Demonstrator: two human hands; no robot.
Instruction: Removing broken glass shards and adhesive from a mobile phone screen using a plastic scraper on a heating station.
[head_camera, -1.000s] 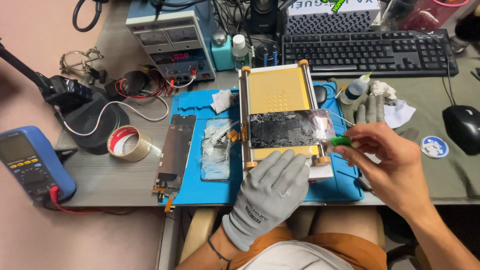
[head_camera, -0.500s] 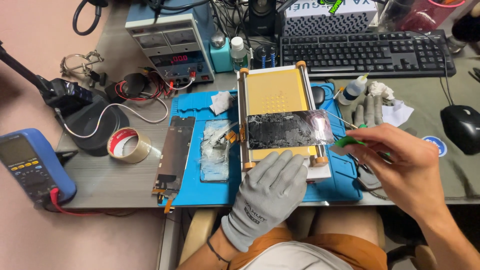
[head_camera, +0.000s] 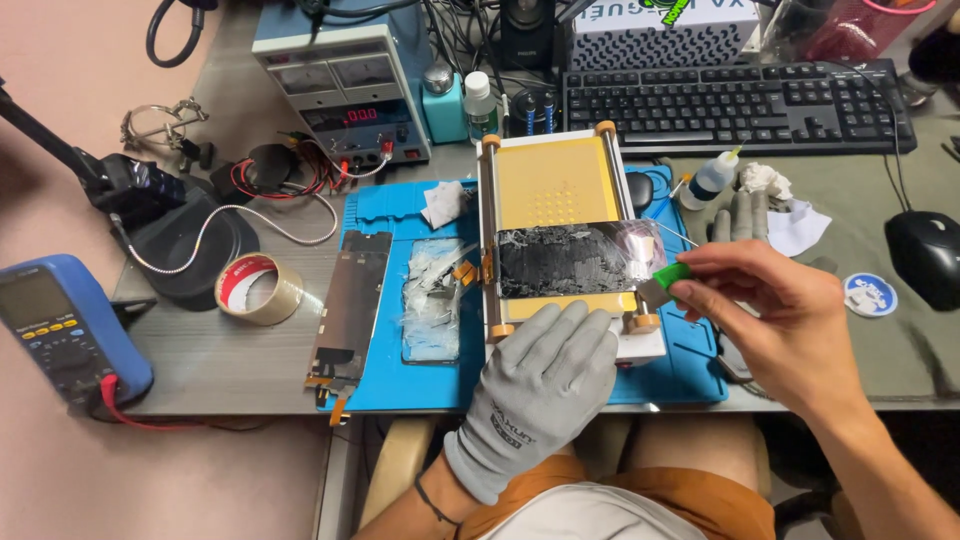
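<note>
Far left of the frame: blue multimeter (head_camera: 55, 335) at the desk edge, red lead trailing from it; roll of tape (head_camera: 258, 289) lying flat just right of it; power supply (head_camera: 345, 85) at upper left, red digits lit. Centre-left: blue work mat (head_camera: 400, 380) under the parts; dark phone frame (head_camera: 348, 305) lies lengthwise on its left side, clear panel with white residue (head_camera: 433, 300) just beside it. Centre: yellow heating plate (head_camera: 557, 180) with side rails; cracked phone screen (head_camera: 575, 260) lies flat across its lower half. Left hand (head_camera: 545, 385), in a grey glove, lies flat with fingers spread on the plate's near edge just below the screen, gripping nothing, likely bracing the plate so it stays put. Right hand (head_camera: 790, 320), bare, pinches a small green tool (head_camera: 668, 274) between thumb and fingertips, closed on it; tool's tip sits at the screen's right edge. Upper right: keyboard (head_camera: 735, 105); small dropper bottle (head_camera: 712, 180) near the plate; spare grey glove (head_camera: 745, 215) behind the right hand; mouse (head_camera: 925, 258) at far right.
</note>
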